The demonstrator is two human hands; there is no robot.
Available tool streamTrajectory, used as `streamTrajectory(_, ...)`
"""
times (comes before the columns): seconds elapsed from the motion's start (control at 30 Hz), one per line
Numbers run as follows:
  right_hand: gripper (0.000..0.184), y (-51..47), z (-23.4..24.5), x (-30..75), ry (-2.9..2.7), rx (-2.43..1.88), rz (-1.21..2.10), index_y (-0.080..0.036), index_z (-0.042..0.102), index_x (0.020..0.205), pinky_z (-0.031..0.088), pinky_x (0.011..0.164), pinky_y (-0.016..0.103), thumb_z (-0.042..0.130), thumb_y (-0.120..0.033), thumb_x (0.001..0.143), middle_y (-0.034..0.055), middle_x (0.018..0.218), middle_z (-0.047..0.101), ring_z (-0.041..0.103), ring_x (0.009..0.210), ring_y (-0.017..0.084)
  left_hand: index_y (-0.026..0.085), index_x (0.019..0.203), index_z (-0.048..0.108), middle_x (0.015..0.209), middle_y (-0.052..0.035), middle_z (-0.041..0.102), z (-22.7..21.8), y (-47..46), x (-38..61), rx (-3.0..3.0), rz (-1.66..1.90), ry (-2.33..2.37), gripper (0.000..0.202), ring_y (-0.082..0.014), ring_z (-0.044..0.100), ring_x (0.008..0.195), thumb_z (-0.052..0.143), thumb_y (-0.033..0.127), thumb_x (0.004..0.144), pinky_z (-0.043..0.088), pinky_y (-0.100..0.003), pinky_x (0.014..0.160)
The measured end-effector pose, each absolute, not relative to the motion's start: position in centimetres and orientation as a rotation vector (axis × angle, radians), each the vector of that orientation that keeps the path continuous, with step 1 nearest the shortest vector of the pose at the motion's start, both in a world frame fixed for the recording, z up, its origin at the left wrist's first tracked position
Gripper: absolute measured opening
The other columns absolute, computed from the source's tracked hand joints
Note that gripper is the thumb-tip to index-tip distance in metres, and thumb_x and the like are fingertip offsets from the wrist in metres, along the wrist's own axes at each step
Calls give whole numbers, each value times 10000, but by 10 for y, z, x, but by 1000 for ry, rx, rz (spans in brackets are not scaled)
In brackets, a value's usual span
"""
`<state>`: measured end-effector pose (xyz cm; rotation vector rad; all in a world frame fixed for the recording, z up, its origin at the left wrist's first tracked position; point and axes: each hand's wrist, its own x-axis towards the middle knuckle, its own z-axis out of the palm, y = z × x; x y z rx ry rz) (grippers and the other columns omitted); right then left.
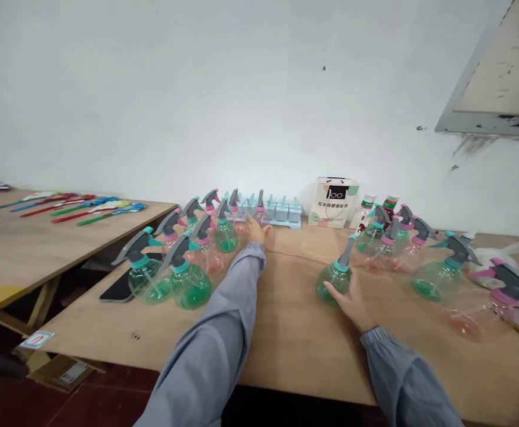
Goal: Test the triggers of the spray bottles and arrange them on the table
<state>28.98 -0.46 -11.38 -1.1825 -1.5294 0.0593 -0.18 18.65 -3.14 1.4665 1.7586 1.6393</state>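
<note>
My left hand (258,231) reaches to the back of the table, its fingers closed around the lower part of a pink spray bottle (260,207) with a grey trigger head. Much of that bottle is hidden by the hand. A green spray bottle (330,277) with a turquoise collar stands right of centre, and my right hand (352,299) grips its round body from the right. To the left, several green and pink spray bottles (191,287) stand in a group. Another group of spray bottles (439,276) stands on the right.
Against the wall are a light blue ice-pop mould (281,212), a printed paper bag (334,203) and two bottles with red labels (368,204). A dark phone (117,289) lies at left. A second table (14,246) holds colourful hand-shaped sticks (103,207).
</note>
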Motion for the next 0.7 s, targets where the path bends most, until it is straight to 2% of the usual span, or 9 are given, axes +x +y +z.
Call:
streamTrajectory(0.07, 688, -5, -116, 287, -1565, -1141, 92, -197, 468, 1371, 511, 1037, 550, 644, -643, 878, 157, 1252, 625, 618, 1176, 329, 134, 1437, 389, 1506, -273, 454, -29, 176, 6, 1454, 1780, 1655, 726, -365, 395, 1482, 783, 311, 854, 361, -497, 1179)
streamTrajectory(0.2, 579, -7, -116, 274, -1645, -1075, 99, -206, 435, 1415, 487, 1080, 547, 550, -549, 963, 153, 1291, 595, 586, 1226, 312, 183, 1317, 527, 1329, -176, 613, -30, 127, 32, 1627, 1820, 1223, 412, -277, 616, 1237, 580, 404, 973, 464, -454, 1096)
streamTrajectory(0.23, 577, -7, -116, 268, -1650, -1079, 77, -202, 433, 1421, 481, 1088, 552, 551, -538, 967, 157, 1297, 587, 578, 1236, 314, 187, 1330, 536, 1339, -175, 617, -31, 111, 40, 1741, 1729, 1029, 440, -275, 634, 1209, 566, 441, 971, 480, -456, 1081)
streamTrajectory(0.3, 595, -6, -115, 252, -1639, -1097, 21, -192, 433, 1433, 473, 1096, 568, 565, -535, 966, 169, 1306, 572, 562, 1254, 324, 201, 1431, 496, 1487, -185, 539, -34, 77, 57, 1944, 1487, 685, 630, -311, 557, 1356, 669, 486, 897, 441, -476, 1147)
streamTrajectory(0.37, 625, -6, -115, 234, -1642, -1097, -19, -179, 427, 1448, 472, 1094, 588, 562, -554, 966, 187, 1312, 561, 552, 1266, 340, 228, 1510, 439, 1580, -177, 464, -34, 50, 71, 2008, 1317, 573, 891, -345, 473, 1449, 829, 474, 748, 386, -503, 1209)
streamTrajectory(0.43, 673, -6, -114, 218, -1675, -1081, -25, -167, 403, 1475, 464, 1098, 611, 543, -585, 967, 205, 1334, 553, 538, 1295, 360, 238, 1506, 456, 1558, -166, 498, -32, 33, 79, 1961, 1287, 605, 927, -334, 515, 1412, 868, 440, 700, 402, -501, 1204)
streamTrajectory(0.53, 701, -7, -107, 208, -1783, -1050, 20, -176, 401, 1493, 454, 1121, 596, 554, -600, 956, 205, 1382, 546, 519, 1341, 360, 201, 1312, 634, 1296, -131, 701, -24, 26, 77, 1822, 1289, 709, 574, -277, 667, 1204, 780, 398, 793, 508, -468, 1103)
streamTrajectory(0.6, 620, -6, -99, 216, -1813, -1023, 44, -205, 467, 1442, 456, 1125, 560, 566, -579, 957, 177, 1375, 562, 534, 1326, 335, 193, 1184, 710, 1140, -95, 767, -20, 26, 68, 1770, 1234, 775, 384, -253, 704, 1117, 729, 341, 830, 545, -441, 1052)
streamTrajectory(0.7, 449, 0, -83, 247, -1572, -1055, 45, -224, 539, 1296, 463, 1088, 533, 509, -552, 990, 122, 1263, 592, 574, 1206, 293, 206, 1174, 739, 1198, -78, 774, -17, 26, 49, 1717, 1187, 833, 376, -261, 687, 1185, 730, 251, 801, 526, -430, 1085)
